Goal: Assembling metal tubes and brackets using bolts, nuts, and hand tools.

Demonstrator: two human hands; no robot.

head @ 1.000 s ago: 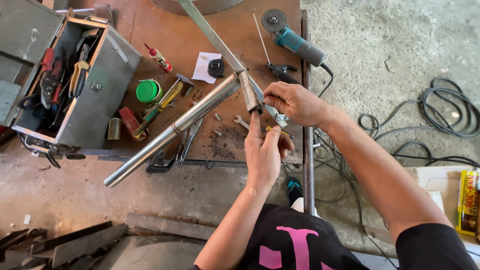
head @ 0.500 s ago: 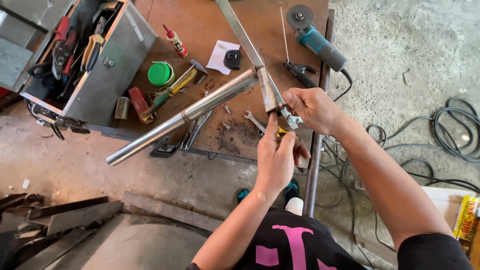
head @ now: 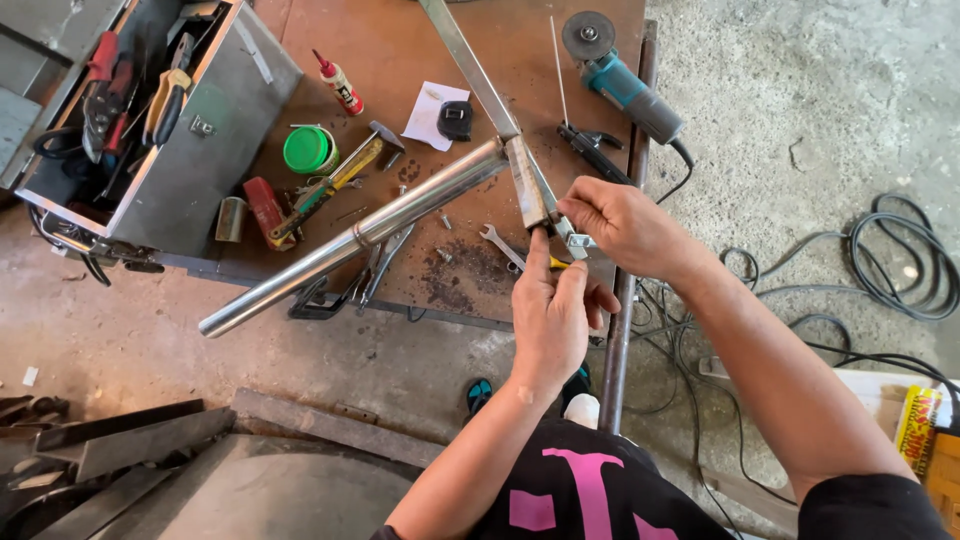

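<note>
Both hands are up at the near edge of the rusty brown bench (head: pixel 400 50), working on the same spot. The left hand (head: pixel 550 315) is closed around something with a yellow handle (head: pixel 557 264), only a sliver of which shows, so I can't tell what tool it is; its thumb points up against the flat metal bar (head: pixel 527 185). The right hand (head: pixel 620 225) comes in from the right with fingers curled, pinching a small bright bracket (head: pixel 578 241) at the lower end of that bar.

The flat bar sits at the end of a shiny steel tube (head: pixel 350 240) that runs down-left and sticks out well past the bench edge. A long thin strip (head: pixel 470 60) angles up from the same joint toward the top of the picture.

Just beside the left hand lies a small open-end wrench (head: pixel 498 243). Farther back there's a blue angle grinder (head: pixel 620 80), a green lid (head: pixel 306 150), a hammer (head: pixel 345 170), a small glue bottle (head: pixel 340 85) and an open grey toolbox (head: pixel 200 150) full of pliers on the left. Black cables (head: pixel 890 270) coil on the concrete floor to the right.
</note>
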